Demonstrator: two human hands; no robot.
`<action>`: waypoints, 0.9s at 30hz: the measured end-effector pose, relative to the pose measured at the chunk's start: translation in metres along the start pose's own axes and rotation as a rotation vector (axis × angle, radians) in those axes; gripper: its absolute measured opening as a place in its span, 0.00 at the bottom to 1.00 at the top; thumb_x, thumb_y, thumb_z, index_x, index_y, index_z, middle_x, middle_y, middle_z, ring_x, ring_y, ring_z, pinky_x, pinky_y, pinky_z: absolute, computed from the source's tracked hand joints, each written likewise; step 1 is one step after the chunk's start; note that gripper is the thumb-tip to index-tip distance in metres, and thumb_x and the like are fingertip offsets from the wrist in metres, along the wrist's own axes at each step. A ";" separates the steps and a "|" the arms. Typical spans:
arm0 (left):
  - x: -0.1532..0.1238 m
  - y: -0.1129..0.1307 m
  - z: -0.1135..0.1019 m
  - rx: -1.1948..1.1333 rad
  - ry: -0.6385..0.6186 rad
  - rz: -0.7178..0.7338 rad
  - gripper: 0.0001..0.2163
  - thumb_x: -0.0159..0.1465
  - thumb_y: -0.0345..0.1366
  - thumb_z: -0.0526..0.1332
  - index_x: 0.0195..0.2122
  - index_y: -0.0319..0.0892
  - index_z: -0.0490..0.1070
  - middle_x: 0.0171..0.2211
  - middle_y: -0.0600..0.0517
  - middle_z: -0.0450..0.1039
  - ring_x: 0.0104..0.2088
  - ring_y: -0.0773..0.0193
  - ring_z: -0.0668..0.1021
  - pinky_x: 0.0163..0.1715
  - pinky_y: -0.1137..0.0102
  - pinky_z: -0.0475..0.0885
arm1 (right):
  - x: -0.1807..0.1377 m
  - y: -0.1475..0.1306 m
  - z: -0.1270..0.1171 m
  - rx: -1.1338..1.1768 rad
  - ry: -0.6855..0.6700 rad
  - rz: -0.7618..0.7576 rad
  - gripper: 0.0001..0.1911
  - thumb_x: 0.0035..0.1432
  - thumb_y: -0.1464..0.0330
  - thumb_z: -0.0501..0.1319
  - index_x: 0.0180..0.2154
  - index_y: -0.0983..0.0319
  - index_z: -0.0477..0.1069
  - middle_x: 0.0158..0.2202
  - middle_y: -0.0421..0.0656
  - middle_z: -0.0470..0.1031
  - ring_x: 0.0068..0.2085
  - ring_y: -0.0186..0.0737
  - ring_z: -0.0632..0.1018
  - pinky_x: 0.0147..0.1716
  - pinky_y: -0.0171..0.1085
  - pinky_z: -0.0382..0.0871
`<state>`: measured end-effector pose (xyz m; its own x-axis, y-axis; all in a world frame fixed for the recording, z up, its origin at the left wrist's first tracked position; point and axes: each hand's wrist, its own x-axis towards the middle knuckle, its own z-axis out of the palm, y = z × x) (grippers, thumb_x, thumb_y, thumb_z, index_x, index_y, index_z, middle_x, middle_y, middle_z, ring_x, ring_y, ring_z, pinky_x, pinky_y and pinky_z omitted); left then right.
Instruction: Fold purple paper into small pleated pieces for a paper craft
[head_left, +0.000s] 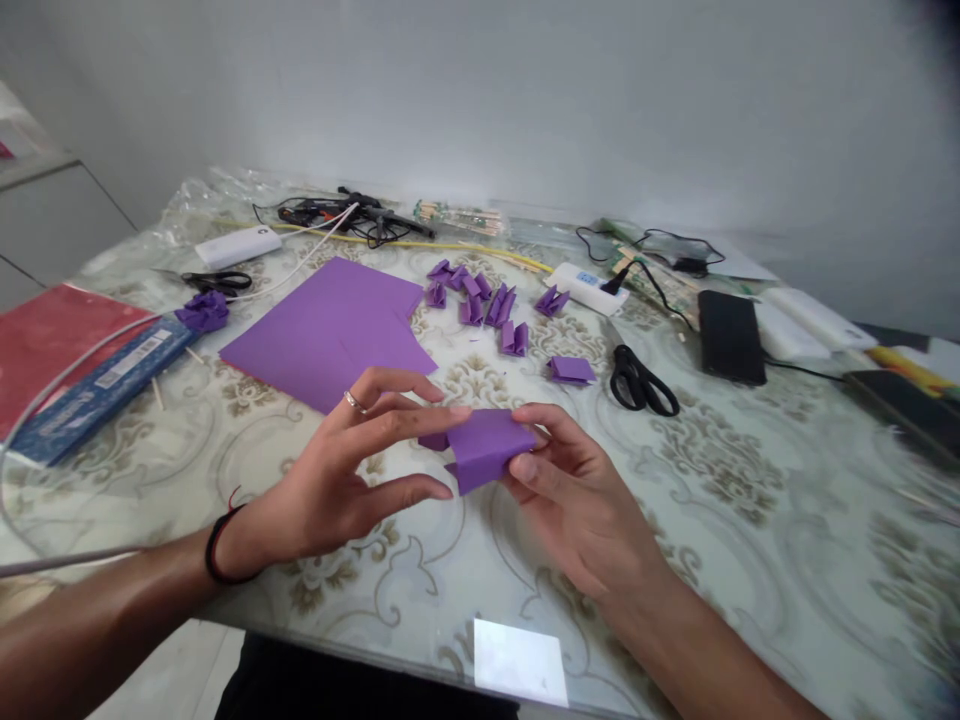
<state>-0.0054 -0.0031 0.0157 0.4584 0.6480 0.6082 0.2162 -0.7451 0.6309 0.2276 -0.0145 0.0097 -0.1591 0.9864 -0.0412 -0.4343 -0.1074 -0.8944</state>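
Between my two hands, just above the tabletop, is a folded piece of purple paper (491, 448). My right hand (577, 490) pinches its right end between thumb and fingers. At its left side my left hand (367, 460) has its fingers and thumb apart, with a fingertip touching the paper's upper left edge. Behind them lie several small folded purple paper pieces (501, 306) in a loose cluster. One flatter folded piece (570, 370) rests nearer, to the right. Large purple sheets (330, 320) are spread behind my left hand.
Black-handled scissors (641, 382) lie to the right, beside a dark phone (731, 337). A white power strip (589, 288) and cables run along the back. On the left are a crumpled purple paper (202, 312), smaller scissors (217, 281) and a red-and-blue packet (90, 370).
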 end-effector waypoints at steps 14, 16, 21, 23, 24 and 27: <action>-0.002 0.013 0.006 0.488 -0.061 0.228 0.23 0.70 0.21 0.61 0.66 0.40 0.66 0.57 0.38 0.75 0.60 0.52 0.79 0.59 0.56 0.80 | -0.002 0.010 0.001 0.127 -0.115 0.133 0.16 0.52 0.61 0.81 0.42 0.50 0.83 0.26 0.31 0.69 0.23 0.29 0.77 0.28 0.31 0.83; -0.004 0.014 0.005 0.493 -0.028 0.266 0.22 0.70 0.21 0.61 0.63 0.40 0.67 0.55 0.40 0.78 0.60 0.54 0.81 0.59 0.59 0.81 | -0.003 0.010 0.002 0.176 -0.118 0.158 0.15 0.51 0.64 0.82 0.41 0.49 0.85 0.26 0.30 0.69 0.24 0.28 0.78 0.30 0.30 0.84; -0.008 0.015 -0.005 0.518 0.039 0.298 0.19 0.69 0.24 0.64 0.59 0.47 0.72 0.52 0.45 0.81 0.54 0.55 0.85 0.55 0.59 0.84 | -0.005 0.010 0.004 0.178 -0.142 0.162 0.16 0.51 0.63 0.82 0.43 0.46 0.86 0.31 0.33 0.78 0.30 0.32 0.81 0.35 0.35 0.86; -0.009 0.017 -0.009 0.516 0.028 0.303 0.18 0.69 0.24 0.65 0.58 0.47 0.74 0.51 0.46 0.81 0.54 0.55 0.85 0.54 0.59 0.85 | -0.006 0.011 0.005 0.156 -0.154 0.140 0.18 0.51 0.62 0.82 0.45 0.45 0.86 0.32 0.34 0.79 0.30 0.33 0.81 0.35 0.36 0.86; -0.009 0.018 -0.011 0.512 0.020 0.320 0.18 0.68 0.24 0.66 0.57 0.46 0.74 0.51 0.45 0.82 0.54 0.54 0.85 0.53 0.60 0.85 | -0.006 0.012 0.005 0.143 -0.162 0.126 0.18 0.51 0.62 0.82 0.45 0.45 0.86 0.32 0.34 0.79 0.30 0.33 0.80 0.35 0.36 0.85; -0.008 0.023 -0.016 0.436 0.003 0.293 0.17 0.67 0.25 0.69 0.56 0.45 0.77 0.49 0.46 0.84 0.53 0.53 0.86 0.48 0.62 0.87 | -0.008 0.013 0.006 0.094 -0.170 0.103 0.19 0.52 0.61 0.82 0.46 0.45 0.86 0.32 0.35 0.79 0.31 0.33 0.79 0.35 0.34 0.81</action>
<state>-0.0177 -0.0234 0.0332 0.5512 0.4026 0.7308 0.4184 -0.8912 0.1754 0.2178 -0.0242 0.0011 -0.3510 0.9352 -0.0472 -0.4873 -0.2255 -0.8436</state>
